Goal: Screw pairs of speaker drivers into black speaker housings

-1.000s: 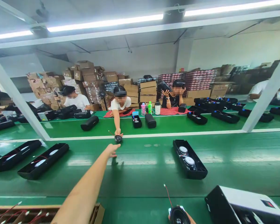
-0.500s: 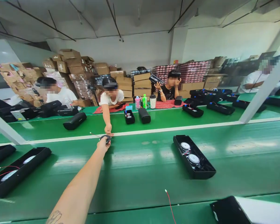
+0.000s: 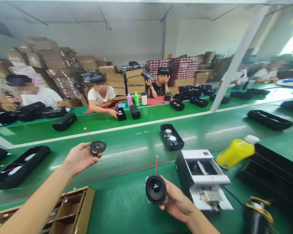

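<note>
My left hand grips a round black speaker driver by its edge, above the green belt; a thin red lead with a white plug rises from it. Closer to me, my right hand is closed around the rim of a second speaker driver, its black cone facing me and a red lead standing up behind. Below my left forearm lies a cardboard box with dividers, holding several red leads with white plugs. A small white and black machine stands just right of my right hand.
On the belt sits a black speaker housing with two drivers; another open housing lies at left. A yellow bottle and a large black case are at right. Across the belt, a co-worker's hand touches a small black housing.
My left hand has drawn back from the far belt edge with its speaker driver. My right hand has come into view with another one. The co-worker's reaching arm has pulled back; the view turned right.
</note>
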The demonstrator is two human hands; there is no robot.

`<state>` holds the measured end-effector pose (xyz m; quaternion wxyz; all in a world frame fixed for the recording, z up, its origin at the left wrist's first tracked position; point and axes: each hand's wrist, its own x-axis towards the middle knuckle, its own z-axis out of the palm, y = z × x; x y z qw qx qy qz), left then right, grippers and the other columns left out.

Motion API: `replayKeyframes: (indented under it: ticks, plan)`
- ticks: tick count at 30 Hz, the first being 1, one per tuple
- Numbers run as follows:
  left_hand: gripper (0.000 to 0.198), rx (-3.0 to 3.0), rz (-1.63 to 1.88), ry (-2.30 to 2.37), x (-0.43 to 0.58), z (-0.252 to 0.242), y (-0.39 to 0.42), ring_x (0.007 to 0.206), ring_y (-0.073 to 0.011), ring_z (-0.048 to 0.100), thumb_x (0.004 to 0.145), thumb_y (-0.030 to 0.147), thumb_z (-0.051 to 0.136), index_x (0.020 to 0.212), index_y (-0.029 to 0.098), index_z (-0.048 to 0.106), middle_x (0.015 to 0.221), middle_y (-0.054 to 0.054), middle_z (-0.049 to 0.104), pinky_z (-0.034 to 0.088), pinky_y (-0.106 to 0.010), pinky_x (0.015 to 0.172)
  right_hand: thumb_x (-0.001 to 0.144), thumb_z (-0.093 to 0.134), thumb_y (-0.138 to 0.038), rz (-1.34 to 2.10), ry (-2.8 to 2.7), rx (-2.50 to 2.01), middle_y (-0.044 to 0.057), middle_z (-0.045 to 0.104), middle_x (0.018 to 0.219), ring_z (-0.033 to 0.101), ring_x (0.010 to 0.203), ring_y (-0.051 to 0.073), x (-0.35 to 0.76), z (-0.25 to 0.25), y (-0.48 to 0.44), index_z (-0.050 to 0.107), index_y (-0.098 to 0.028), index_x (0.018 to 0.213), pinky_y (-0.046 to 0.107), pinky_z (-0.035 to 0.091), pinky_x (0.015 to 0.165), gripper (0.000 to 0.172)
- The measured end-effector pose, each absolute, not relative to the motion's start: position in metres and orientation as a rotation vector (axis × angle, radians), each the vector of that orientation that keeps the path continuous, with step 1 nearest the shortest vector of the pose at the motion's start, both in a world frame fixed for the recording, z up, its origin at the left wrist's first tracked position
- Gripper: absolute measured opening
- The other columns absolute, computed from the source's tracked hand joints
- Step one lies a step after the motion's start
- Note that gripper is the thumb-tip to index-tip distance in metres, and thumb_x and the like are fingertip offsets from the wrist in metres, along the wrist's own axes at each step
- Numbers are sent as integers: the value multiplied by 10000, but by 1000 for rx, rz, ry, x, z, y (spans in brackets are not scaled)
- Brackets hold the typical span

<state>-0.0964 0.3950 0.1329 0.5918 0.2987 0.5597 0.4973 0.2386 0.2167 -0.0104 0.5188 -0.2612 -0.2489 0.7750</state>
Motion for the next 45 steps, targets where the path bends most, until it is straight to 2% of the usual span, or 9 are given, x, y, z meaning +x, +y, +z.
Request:
replayKeyframes:
  ticks: [3,8,11,15,23,28,31,38,45]
  plan:
    - [474,641,952,1295,-94,138,333,755,-250,726,1055,384,343,998,138,744,942,-128,770,557,-341,544,753,882,-659,1826,-622,-667,-19,626,751,569,606,97,239,-2,208,712,-198,1100,171,435,501,601]
    - [302,739,813,1213,-96,101,234,662,-269,676,760,570,679,770,288,786,832,-99,772,567,-400,522,828,850,-611,1830,-713,-750,-31,609,832,479,590,50,244,17,174,641,-255,1248,121,287,459,588]
    - [414,964,605,1195,-97,69,184,710,-277,692,787,655,713,1039,351,842,1074,-103,802,592,-406,525,838,856,-571,1831,-821,-815,15,644,993,548,690,88,254,27,146,630,-265,1329,146,367,475,621]
    - [539,1449,355,1244,-82,45,136,855,-272,767,921,621,630,1448,506,629,1247,-34,785,674,-430,778,966,750,-476,1772,-1004,-958,35,682,992,576,719,100,265,33,107,649,-236,1388,212,481,622,496]
    - [402,2237,473,1306,-42,38,104,802,-231,807,950,397,650,1352,408,664,1309,-24,763,681,-311,698,979,668,-322,974,-1749,-1513,98,688,1324,600,658,118,260,27,60,589,-258,1459,314,600,697,490]
    - [390,2351,519,1289,-43,27,100,992,-267,805,976,381,640,1366,375,617,1299,-22,770,680,-351,817,976,637,-236,648,-1979,-1486,132,704,1370,718,1179,243,258,21,61,585,-198,1407,386,613,1022,435]
    - [380,2355,551,1302,-42,22,99,988,-271,807,980,398,637,1357,352,620,1284,-35,776,676,-359,828,966,650,-223,580,-2044,-1466,143,714,1368,697,1266,267,255,17,61,581,-184,1407,422,594,1077,448]
    - [347,2229,559,1350,-48,30,101,796,-227,812,934,390,676,1270,304,687,1159,-30,816,679,-328,747,956,671,-235,589,-2113,-1366,110,719,1381,715,1227,271,252,26,67,602,-204,1388,428,622,1027,438]
    - [468,1460,735,1226,-59,51,91,1038,-271,817,944,616,662,1305,319,691,1215,-40,819,700,-321,840,902,685,-291,969,-1551,-1571,-16,699,835,589,543,112,266,49,78,686,-244,1286,277,582,586,387]
